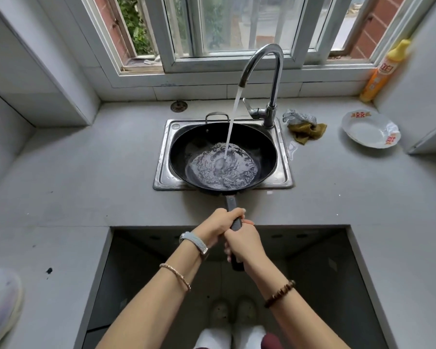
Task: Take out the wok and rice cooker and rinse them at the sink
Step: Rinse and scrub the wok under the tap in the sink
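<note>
A black wok (pixel 259 149) sits over the steel sink (pixel 164 172), nearly covering it. Water runs from the chrome tap (pixel 272 71) into the wok and pools bubbling at its bottom. The wok's long dark handle (pixel 230 204) points toward me. My left hand (pixel 218 224) grips the handle nearer the wok, and my right hand (pixel 244 241) grips it just behind, near its end. No rice cooker shows in this view.
Right of the sink lie a steel scourer (pixel 298 116) and an olive cloth (pixel 307 132), then a white plate (pixel 369 132). A yellow-orange detergent bottle (pixel 385 71) stands at the back right corner. A sink strainer (pixel 178 106) lies behind the sink. An open cutout (pixel 161 260) gapes in the counter below my arms.
</note>
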Available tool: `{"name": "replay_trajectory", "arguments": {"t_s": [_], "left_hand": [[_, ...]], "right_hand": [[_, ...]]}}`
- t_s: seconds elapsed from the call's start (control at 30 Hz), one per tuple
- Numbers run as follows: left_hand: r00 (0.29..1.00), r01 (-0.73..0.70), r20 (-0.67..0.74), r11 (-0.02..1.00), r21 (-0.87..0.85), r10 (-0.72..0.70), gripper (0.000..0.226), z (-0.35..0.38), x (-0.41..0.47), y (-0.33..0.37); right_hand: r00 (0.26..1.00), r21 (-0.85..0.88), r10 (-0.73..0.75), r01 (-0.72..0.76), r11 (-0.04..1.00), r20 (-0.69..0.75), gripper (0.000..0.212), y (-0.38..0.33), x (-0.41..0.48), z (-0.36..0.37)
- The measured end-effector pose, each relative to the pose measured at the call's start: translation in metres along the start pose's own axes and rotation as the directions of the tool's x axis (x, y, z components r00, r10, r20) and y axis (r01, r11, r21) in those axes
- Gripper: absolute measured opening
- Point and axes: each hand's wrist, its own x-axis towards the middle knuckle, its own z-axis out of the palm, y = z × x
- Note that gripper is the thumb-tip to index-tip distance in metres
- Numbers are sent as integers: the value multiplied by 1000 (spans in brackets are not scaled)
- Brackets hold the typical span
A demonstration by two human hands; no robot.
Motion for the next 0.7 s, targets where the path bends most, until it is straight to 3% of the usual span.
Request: {"name": "replay_trajectory", "arguments": {"t_s": [0.1,0.23,0.47,0.7], "left_hand": [[999,20,-28,998,59,-18,26,-4,-3,9],[998,48,-45,987,151,-41,29,-7,-5,19],[998,39,-62,983,179,-29,29,-1,-1,7],[1000,19,16,1000,-4,-19,25,14,-5,-38]], "right_hand": [[998,44,31,-33,998,47,3,-12,-5,1],[998,61,9,-13,998,68,14,-22,-3,2],[993,49,36,-42,998,112,13,-14,-7,-7],[995,-95,14,-4,995,99,4,33,-7,-13]]}}
